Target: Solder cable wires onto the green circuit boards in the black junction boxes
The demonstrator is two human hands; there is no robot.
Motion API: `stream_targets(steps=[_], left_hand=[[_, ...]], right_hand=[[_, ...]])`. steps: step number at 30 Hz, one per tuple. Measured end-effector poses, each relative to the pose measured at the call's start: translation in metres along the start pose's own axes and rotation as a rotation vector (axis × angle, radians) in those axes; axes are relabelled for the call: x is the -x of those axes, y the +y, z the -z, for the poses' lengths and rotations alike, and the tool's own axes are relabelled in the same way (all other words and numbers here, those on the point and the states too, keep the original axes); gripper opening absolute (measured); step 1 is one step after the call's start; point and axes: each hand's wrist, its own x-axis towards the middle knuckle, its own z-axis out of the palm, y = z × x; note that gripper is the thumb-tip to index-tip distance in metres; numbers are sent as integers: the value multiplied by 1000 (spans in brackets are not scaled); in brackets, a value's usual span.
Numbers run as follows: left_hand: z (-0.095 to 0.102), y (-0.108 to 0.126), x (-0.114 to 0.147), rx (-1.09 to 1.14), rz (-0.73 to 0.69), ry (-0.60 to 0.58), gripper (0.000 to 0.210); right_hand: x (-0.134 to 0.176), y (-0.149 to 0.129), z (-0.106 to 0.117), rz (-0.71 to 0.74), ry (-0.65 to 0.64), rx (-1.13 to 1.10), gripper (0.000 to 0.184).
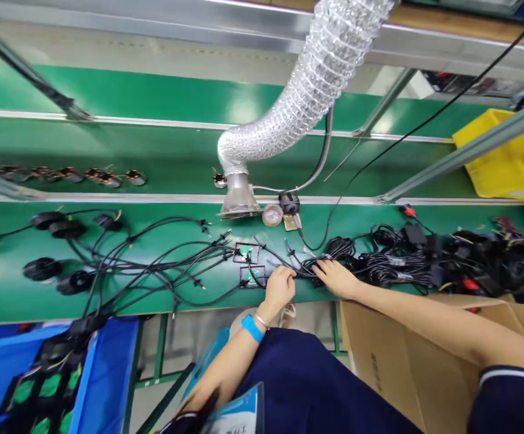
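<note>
— Along a long green workbench (0, 304), under a silver corrugated foil duct (284, 114) ending in a cone-shaped metal hood (240, 196), a worker in navy bends to black wiring; what are the hands doing?

— The left hand (280, 289), a bright blue band (253, 328) at its wrist, has thumb and fingertips pinched on a thin black cable (305, 275); the right hand (334, 277) rests with bent fingers on the wiring just beside, though I cannot tell whether they are closed; the cable runs between the two, at the left end of a heap of coiled black cords (395, 265).

— What could go wrong?

— A snag, I would judge; the cords cross one another, so a hard tug could drag the heap; the left wrist could also knock the small green circuit boards in square black frames (246, 250), the lower one being so near.

— And the count?

— Two hands, two boards, one duct, one hood; at left, four large round black housings (76, 282) and one smaller; the coiled cords are too tangled to number.
</note>
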Motion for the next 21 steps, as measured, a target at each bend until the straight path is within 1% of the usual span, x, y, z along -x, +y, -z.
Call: stream_targets(steps=[2, 4, 7, 8, 11, 14, 16, 17, 18, 21], left_hand=[[0, 6, -16, 18, -35, -38, 26], [-4, 13, -35, 34, -45, -77, 24], [-20, 21, -63, 46, -1, -128, 9], [-28, 23, -70, 49, 23, -144, 9], [-53, 30, -82, 48, 85, -195, 23], [-67, 41, -81, 25, 90, -241, 23], [-66, 46, -81, 1, 55, -257, 17], [-63, 47, -82, -8, 29, -259, 14], [-59, 47, -84, -14, 1, -261, 15], [-44, 40, -96, -8, -87, -276, 33]], right_hand=[[10, 3, -6, 22, -19, 15, 40], [21, 8, -6, 64, -32, 11, 37], [38, 16, -2, 132, -34, -10, 35], [44, 18, -1, 154, -36, -17, 35], [63, 23, 3, 217, -57, -37, 34], [77, 27, 7, 256, -88, -50, 31], [81, 28, 10, 263, -115, -57, 29], [80, 27, 12, 263, -133, -61, 29], [77, 26, 13, 264, -154, -66, 28], [55, 19, 12, 263, -239, -83, 25]])
